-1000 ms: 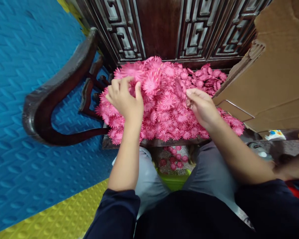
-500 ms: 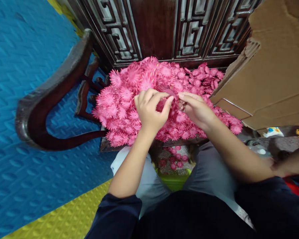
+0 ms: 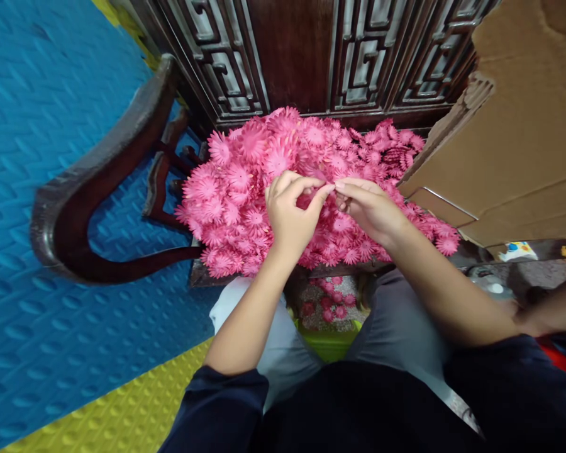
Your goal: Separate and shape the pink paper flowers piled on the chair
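Over a large heap of pink artificial flowers (image 3: 238,179), both of my hands meet at the fingertips. My left hand (image 3: 292,211) is closed in a pinch, its thumb and forefinger reaching right; a blurred pink artificial flower (image 3: 314,168) shows at its fingertips. Opposite it, my right hand (image 3: 370,207) pinches thumb against forefinger, with its other fingers curled under. What lies between the right fingertips is too small to make out. The two thumbs nearly touch.
The heap lies on a dark wooden seat with a curved armrest (image 3: 59,220) and carved back (image 3: 292,56). Torn cardboard (image 3: 523,138) stands at right. Fallen flowers (image 3: 334,299) lie on the floor between my knees, by a green object (image 3: 327,345). Another person's arm (image 3: 554,308) enters at right.
My left hand has moved slightly right, and its thumb and forefinger have closed nearer to the right fingertips. The right hand has barely shifted.
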`<state>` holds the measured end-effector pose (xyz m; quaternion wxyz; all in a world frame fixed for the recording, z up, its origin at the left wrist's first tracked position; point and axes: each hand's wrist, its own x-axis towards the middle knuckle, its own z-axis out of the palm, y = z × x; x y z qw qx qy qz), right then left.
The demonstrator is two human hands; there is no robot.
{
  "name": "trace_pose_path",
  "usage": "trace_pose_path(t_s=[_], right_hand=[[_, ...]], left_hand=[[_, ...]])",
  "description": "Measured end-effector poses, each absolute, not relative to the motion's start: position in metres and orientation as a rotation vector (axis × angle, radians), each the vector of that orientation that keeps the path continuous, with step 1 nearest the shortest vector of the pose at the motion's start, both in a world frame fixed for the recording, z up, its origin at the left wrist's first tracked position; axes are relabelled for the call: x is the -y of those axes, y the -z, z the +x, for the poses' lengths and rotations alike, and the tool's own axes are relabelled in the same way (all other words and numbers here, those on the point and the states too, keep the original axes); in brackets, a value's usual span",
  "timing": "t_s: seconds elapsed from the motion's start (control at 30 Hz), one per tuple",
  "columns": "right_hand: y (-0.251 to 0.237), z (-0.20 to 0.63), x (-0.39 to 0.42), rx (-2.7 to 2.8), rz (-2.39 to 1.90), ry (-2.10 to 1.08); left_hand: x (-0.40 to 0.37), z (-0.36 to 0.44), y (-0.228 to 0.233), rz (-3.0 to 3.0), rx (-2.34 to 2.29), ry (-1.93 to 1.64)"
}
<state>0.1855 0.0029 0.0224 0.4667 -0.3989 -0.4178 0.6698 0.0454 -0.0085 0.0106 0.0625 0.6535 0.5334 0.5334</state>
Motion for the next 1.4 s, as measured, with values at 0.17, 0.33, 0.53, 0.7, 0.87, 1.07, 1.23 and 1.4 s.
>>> trace_pose_path(t_s=[0.17,0.33,0.53,0.7,0.87,1.07,1.23,1.4], right_hand=[[-0.023,0.186,-0.003,1.026,-1.028,-1.616],[-0.022,0.186,-0.003,1.049,-1.008,-1.609],[-0.023,0.186,-0.003,1.048,-1.002,-1.574],[-0.023,0.185,-0.004,1.009,-1.034,-1.548],[-0.020,0.185,-0.007,0.942,-1.033,-1.515],[-0.017,0.197,-0.019,0.834,-1.102,-1.453],[-0.023,0.199,-0.020,0.786,-1.069,-1.550],[-0.024,0.190,-0.011,0.828,-1.087,-1.589]], left_hand=[[0.009,0.045,-0.009,2.137,-1.640,-1.564],[0.007,0.042,-0.007,2.156,-1.657,-1.530],[0.006,0.042,-0.007,2.066,-1.496,-1.529],[0.006,0.043,-0.008,1.990,-1.384,-1.559],[0.007,0.045,-0.010,1.944,-1.387,-1.601],[0.001,0.032,-0.010,1.710,-1.648,-1.866],[-0.010,0.002,-0.015,1.567,-2.051,-2.076],[-0.023,-0.016,-0.016,1.726,-2.351,-1.692]])
